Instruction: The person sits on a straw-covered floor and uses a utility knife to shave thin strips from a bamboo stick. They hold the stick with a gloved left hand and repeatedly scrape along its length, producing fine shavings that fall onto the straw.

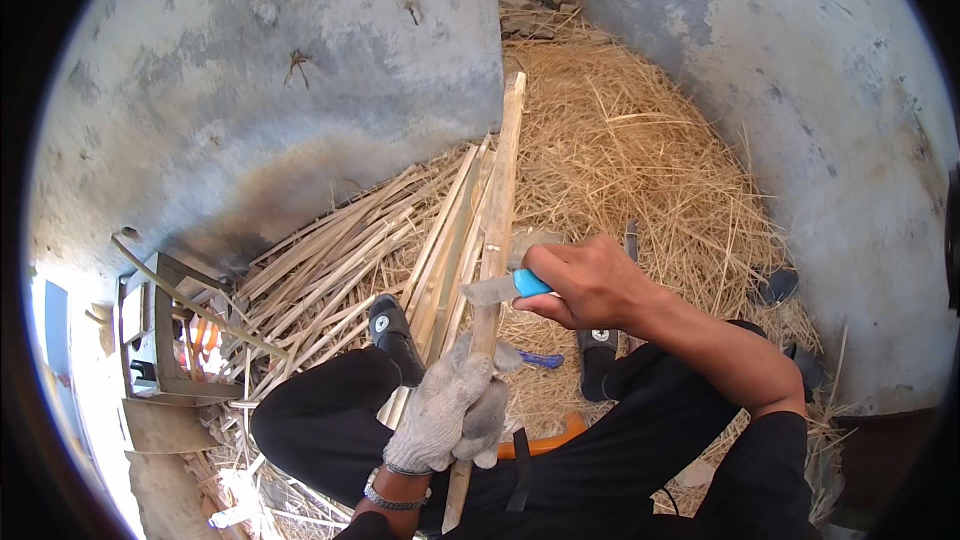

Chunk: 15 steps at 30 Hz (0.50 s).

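A long, pale split-bamboo strip (507,150) runs from my lap up toward the far wall corner. My left hand (450,408), in a grey knit glove, is closed around its lower part. Bare, my right hand (590,282) grips a knife (490,291) by its bright blue handle. The knife's short, broad blade lies across the strip, just above the gloved hand, and appears to touch it. Several more split strips (445,260) lie lengthwise beside and beneath the held one, between my feet.
Loose strips (330,240) are piled at the left, against a grey wall (300,40). A heap of straw-like shavings (630,130) fills the corner. Near my feet lie a blue object (541,359) and an orange curved piece (555,438). A boxy frame (165,330) stands at far left.
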{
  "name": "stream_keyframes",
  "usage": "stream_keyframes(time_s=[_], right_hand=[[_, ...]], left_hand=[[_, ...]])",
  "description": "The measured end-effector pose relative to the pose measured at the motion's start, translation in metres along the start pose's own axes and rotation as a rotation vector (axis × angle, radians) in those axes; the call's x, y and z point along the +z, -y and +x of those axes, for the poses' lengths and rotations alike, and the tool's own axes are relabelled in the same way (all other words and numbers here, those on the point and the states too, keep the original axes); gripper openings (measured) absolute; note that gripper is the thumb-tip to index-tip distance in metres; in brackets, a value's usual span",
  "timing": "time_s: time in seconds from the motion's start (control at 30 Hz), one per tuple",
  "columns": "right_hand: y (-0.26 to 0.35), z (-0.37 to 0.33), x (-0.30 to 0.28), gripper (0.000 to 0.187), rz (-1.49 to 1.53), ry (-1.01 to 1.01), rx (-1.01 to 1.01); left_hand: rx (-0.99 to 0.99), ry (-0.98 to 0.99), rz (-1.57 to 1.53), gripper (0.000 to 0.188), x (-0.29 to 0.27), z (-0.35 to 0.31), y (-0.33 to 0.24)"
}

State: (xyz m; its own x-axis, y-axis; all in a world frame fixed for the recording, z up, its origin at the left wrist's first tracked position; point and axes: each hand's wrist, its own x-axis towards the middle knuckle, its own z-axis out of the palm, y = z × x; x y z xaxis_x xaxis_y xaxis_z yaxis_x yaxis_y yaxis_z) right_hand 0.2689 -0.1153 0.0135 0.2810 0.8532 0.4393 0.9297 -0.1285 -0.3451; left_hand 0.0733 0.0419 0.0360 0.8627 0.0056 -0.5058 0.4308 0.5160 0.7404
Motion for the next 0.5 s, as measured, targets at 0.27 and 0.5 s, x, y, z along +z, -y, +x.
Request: stream_keyframes(time_s=[0.27, 0.5], right_hand=[[-0.012, 0.015, 0.022, 0.045, -0.327, -0.244, -0.076], [-0.105, 0.023, -0.030, 0.029, -0.726, -0.443, 0.576]], left_hand=[[0.111, -0.093, 0.035, 0.024, 0.003, -0.004, -0.004], [-0.062, 0.089, -0.074, 0.024, 0.015, -0.018, -0.003]])
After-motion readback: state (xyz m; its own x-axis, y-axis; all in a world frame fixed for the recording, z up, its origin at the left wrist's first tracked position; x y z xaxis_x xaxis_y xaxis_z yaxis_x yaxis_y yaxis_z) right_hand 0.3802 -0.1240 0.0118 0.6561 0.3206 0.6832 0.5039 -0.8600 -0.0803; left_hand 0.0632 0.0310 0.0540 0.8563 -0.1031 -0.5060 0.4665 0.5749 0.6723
